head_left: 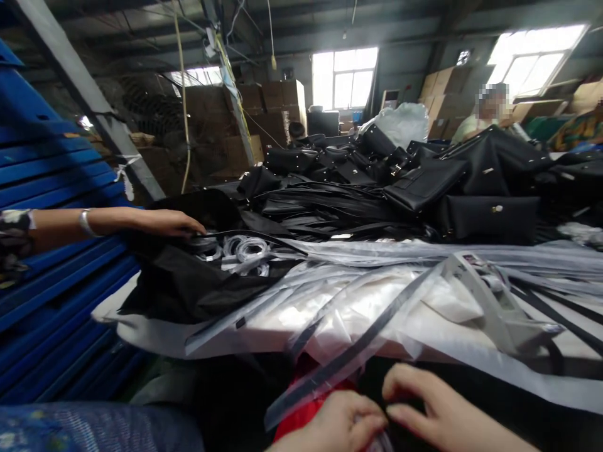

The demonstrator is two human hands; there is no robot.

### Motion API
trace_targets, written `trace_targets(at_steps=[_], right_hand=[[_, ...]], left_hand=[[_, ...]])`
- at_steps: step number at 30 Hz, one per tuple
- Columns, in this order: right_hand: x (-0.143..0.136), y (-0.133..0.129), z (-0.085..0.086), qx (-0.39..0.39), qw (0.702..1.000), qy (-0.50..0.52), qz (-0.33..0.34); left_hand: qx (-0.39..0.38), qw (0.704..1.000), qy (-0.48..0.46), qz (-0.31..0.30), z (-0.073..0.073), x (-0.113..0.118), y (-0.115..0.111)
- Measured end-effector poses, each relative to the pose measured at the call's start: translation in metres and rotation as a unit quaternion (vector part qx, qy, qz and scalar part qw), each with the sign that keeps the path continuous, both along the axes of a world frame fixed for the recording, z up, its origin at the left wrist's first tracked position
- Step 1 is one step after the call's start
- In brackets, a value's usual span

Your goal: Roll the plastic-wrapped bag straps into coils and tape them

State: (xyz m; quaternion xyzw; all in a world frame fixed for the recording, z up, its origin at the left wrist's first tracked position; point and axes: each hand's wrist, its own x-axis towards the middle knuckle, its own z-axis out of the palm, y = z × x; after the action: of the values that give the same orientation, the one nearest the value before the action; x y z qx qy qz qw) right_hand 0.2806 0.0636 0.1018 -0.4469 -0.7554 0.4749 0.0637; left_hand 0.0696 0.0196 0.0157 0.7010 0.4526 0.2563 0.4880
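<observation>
Down at the bottom edge, the left hand (346,419) curls its fingers closed on a small, shiny clear piece (380,441), mostly hidden and blurred, just in front of the person's body. Right beside it, the right hand (417,398) hooks loosely, thumb and forefinger parted, holding nothing that shows. A plastic-sleeved dark strip (358,348) slants off the table (174,336), its lower end near the left hand, crossing over something red (301,417). More clear sleeves crowd the tabletop, and a grey tool (494,307) sits on them at the right. Over on the left, a co-worker's hand (167,223) reaches in by the coiled clear plastic (252,248) and black cloth (188,282). Behind, black straps (325,204) and heaped black bags (492,216) block the far side; blue slatted panels (42,263) wall off the left.
</observation>
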Motion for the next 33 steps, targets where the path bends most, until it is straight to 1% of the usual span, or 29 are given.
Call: trace_targets(at_steps=[1,3,4,6,7,8,10,12,14,15,17,19,22,25,29,31,33], right_hand=[[-0.001,0.022,0.013,0.052,0.998,0.025,-0.002],[-0.003,0.073,0.03,0.17,0.984,0.028,-0.047],[-0.003,0.101,0.034,0.234,0.969,0.004,-0.077],[-0.003,0.158,0.031,0.32,0.934,-0.097,-0.126],[-0.003,0.186,0.026,0.328,0.92,-0.162,-0.144],[-0.003,0.212,0.019,0.325,0.914,-0.187,-0.156],[-0.004,0.258,0.003,0.314,0.908,-0.225,-0.163],[-0.006,0.294,-0.012,0.302,0.907,-0.246,-0.158],[-0.008,0.319,-0.025,0.29,0.906,-0.27,-0.15],[-0.009,0.327,-0.03,0.282,0.905,-0.283,-0.147],[-0.011,0.334,-0.041,0.263,0.901,-0.312,-0.147],[-0.011,0.329,-0.052,0.248,0.895,-0.339,-0.151],[-0.008,0.312,-0.062,0.253,0.885,-0.36,-0.152],[-0.002,0.302,-0.063,0.267,0.877,-0.369,-0.154],[0.0,0.311,-0.058,0.285,0.869,-0.373,-0.156],[-0.005,0.319,-0.055,0.297,0.872,-0.366,-0.13],[-0.014,0.328,-0.053,0.309,0.875,-0.361,-0.091]], left_hand=[[0.02,1.0,-0.006,0.017,0.007,-0.006,0.016],[0.087,0.993,-0.023,0.082,0.022,-0.018,0.055],[0.12,0.986,-0.031,0.115,0.028,-0.024,0.076],[0.175,0.972,-0.031,0.151,0.032,-0.031,0.114],[0.192,0.968,-0.026,0.161,0.03,-0.033,0.13],[0.201,0.965,-0.022,0.17,0.026,-0.033,0.143],[0.192,0.963,-0.023,0.188,0.014,-0.032,0.16],[0.172,0.964,-0.028,0.202,0.003,-0.031,0.167],[0.161,0.967,-0.027,0.196,-0.003,-0.031,0.169],[0.16,0.968,-0.027,0.193,-0.004,-0.032,0.169],[0.155,0.969,-0.031,0.191,-0.003,-0.034,0.168],[0.145,0.97,-0.039,0.191,0.0,-0.035,0.169],[0.133,0.972,-0.05,0.189,0.002,-0.036,0.171],[0.127,0.972,-0.05,0.189,0.003,-0.036,0.172],[0.127,0.972,-0.049,0.19,0.005,-0.037,0.172],[0.127,0.973,-0.05,0.186,0.005,-0.037,0.173],[0.127,0.973,-0.051,0.183,0.005,-0.037,0.174]])
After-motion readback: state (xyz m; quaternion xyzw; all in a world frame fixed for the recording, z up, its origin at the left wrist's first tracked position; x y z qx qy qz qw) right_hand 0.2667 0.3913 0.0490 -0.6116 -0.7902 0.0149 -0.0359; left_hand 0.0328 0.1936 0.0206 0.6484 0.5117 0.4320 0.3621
